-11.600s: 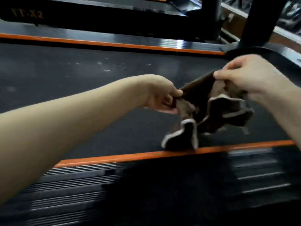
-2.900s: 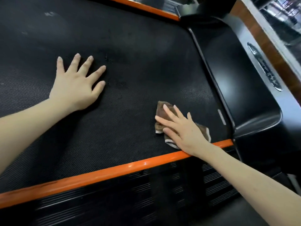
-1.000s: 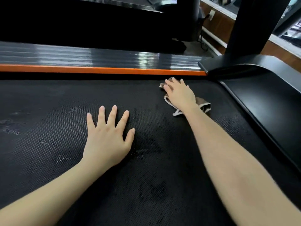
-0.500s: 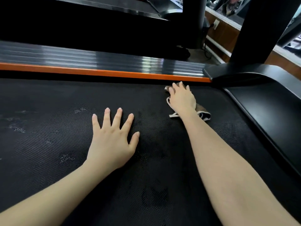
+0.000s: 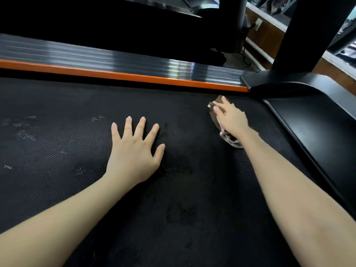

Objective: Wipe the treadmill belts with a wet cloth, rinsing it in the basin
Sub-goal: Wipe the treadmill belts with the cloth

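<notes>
The black textured treadmill belt [image 5: 57, 151] fills most of the head view, with damp darker patches near its middle. My left hand [image 5: 134, 149] lies flat on the belt with fingers spread. My right hand [image 5: 231, 120] presses flat on a brown cloth with white trim [image 5: 230, 140] at the far right of the belt, close to the orange side strip. Most of the cloth is hidden under the hand; only its edges show. No basin is in view.
An orange strip [image 5: 123, 75] and a ribbed black side rail [image 5: 115, 58] border the belt's far edge. The black motor cover [image 5: 317, 128] and an upright post [image 5: 289, 35] stand on the right. Another treadmill sits behind.
My right hand and the cloth have slid a little nearer, away from the orange strip. My left hand has stayed flat on the belt.
</notes>
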